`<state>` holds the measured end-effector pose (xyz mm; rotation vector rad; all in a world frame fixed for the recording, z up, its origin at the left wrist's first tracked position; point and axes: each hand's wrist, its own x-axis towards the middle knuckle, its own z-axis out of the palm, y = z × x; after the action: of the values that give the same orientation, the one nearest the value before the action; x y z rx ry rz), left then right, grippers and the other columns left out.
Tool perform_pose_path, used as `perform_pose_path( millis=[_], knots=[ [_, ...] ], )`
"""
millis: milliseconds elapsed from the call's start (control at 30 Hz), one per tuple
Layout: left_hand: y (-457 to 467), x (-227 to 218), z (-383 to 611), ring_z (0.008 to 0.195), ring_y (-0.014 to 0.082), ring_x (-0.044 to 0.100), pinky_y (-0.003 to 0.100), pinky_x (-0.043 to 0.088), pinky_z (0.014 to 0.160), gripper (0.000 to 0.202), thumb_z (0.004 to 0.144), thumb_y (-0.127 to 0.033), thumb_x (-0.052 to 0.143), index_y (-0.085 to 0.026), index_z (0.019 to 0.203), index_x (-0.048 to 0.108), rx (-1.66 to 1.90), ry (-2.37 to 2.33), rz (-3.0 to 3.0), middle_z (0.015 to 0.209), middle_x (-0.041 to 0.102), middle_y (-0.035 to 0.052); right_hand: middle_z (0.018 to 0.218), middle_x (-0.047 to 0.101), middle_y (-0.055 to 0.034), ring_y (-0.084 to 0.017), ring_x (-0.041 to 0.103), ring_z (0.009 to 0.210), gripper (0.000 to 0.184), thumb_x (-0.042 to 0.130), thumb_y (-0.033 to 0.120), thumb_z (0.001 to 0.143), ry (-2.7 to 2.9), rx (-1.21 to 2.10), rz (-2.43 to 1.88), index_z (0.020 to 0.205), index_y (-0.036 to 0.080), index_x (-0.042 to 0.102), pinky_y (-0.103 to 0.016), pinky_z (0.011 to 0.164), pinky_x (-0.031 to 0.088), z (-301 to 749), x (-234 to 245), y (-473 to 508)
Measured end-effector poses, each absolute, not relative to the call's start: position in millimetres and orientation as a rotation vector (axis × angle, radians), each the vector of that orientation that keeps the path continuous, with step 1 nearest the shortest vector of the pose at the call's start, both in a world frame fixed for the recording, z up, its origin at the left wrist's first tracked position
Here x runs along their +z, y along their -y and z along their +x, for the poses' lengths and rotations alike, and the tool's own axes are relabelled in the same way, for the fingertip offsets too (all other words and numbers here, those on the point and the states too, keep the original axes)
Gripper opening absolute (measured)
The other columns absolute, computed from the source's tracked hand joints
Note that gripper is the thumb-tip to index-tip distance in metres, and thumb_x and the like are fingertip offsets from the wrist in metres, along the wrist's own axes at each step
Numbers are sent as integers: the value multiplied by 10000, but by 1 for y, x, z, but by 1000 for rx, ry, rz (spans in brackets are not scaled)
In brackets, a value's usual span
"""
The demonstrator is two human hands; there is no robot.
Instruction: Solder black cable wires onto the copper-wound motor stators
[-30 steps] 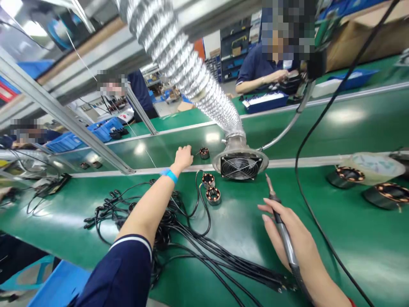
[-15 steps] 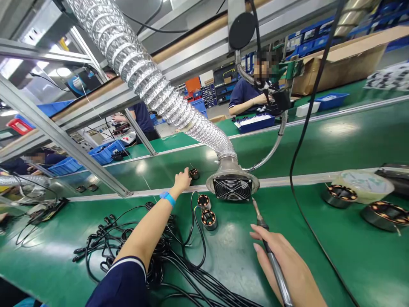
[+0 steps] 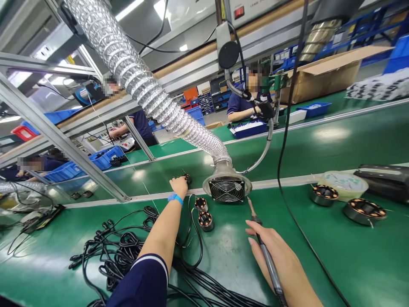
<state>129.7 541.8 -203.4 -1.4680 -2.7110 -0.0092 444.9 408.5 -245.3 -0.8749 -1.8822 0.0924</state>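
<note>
left hand (image 3: 179, 186): at far coil (image 3: 188, 178) (grip hidden, cannot tell) | right hand (image 3: 277, 251): pinching iron (image 3: 268, 259) | table (image 3: 230, 243): two coils (image 3: 205, 221) near-left of fan (image 3: 227, 191)

Right fingers (image 3: 262, 227) around soldering iron (image 3: 267, 261), left fingers (image 3: 175, 182) at stator (image 3: 188, 178)

A navy-blue short sleeve (image 3: 143, 283) covers the upper part of the left arm at the bottom of the frame, its cloth plain and softly creased. A narrow white stripe (image 3: 155, 256) trims the cuff. Below it the left forearm (image 3: 164, 230) is bare up to a bright blue band (image 3: 175, 198) around the wrist, bunched on one side, perhaps a knot or fastening, though blur makes that hard to judge. The left hand (image 3: 179, 186) is ungloved. At lower right, the right hand (image 3: 278, 247) is bare too, with slender, tapering fingers.
</note>
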Motion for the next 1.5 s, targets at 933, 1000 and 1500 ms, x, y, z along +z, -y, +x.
perform_pose_path(
  millis=[933, 1000, 1500],
  knots=[
    [-427, -181, 328, 998, 272, 647, 392, 462, 881, 286, 932, -288, 510, -258, 1110, 731, 33, 1875, -2781, 1002, 762, 62, 905, 756, -38, -181, 707, 868, 265, 537, 244, 924, 1342, 100, -1096, 1181, 207, 588, -348, 807, 562, 474, -216, -401],
    [-425, -193, 343, 1032, 276, 625, 393, 467, 875, 308, 930, -273, 503, -220, 1176, 681, 4, 1788, -2734, 1041, 731, 91, 916, 757, -41, -182, 712, 878, 274, 543, 251, 921, 1324, 109, -1098, 1186, 206, 594, -347, 804, 559, 475, -217, -403],
    [-429, -179, 197, 1009, 254, 678, 322, 507, 828, 494, 912, -417, 509, -232, 1369, 543, 317, 2561, -2104, 1169, 687, 105, 913, 765, -44, -211, 727, 841, 343, 588, 196, 891, 1439, 284, -980, 1226, 268, 586, -353, 784, 600, 477, -205, -375]
  ],
)
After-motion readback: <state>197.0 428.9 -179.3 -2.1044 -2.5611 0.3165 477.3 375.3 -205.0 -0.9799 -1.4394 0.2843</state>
